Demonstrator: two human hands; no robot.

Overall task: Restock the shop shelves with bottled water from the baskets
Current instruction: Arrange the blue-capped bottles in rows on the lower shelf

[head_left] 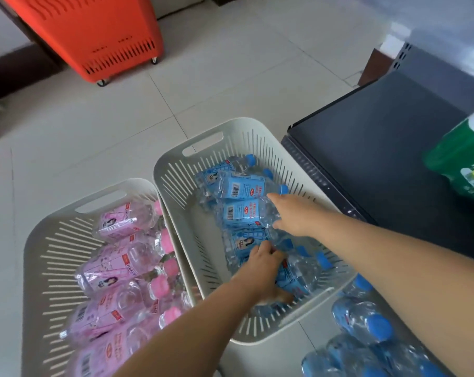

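Note:
Two white slotted baskets stand on the floor. The right basket (176, 172) holds several blue-labelled water bottles (241, 187) lying on their sides. The left basket (53, 240) is filled with pink-labelled bottles (116, 265). My right hand (293, 216) reaches into the right basket and grips a blue-labelled bottle (246, 212) at its neck end. My left hand (263, 270) is lower in the same basket, its fingers curled around another blue bottle (298, 276). More blue-capped bottles (366, 322) stand on the dark shelf at bottom right.
A dark shelf board (380, 148) runs along the right, with a green and yellow package (464, 161) on it. A red wheeled shopping basket (94, 34) stands on the tiled floor at top left. Pale floor tiles (94, 126) lie between it and the baskets.

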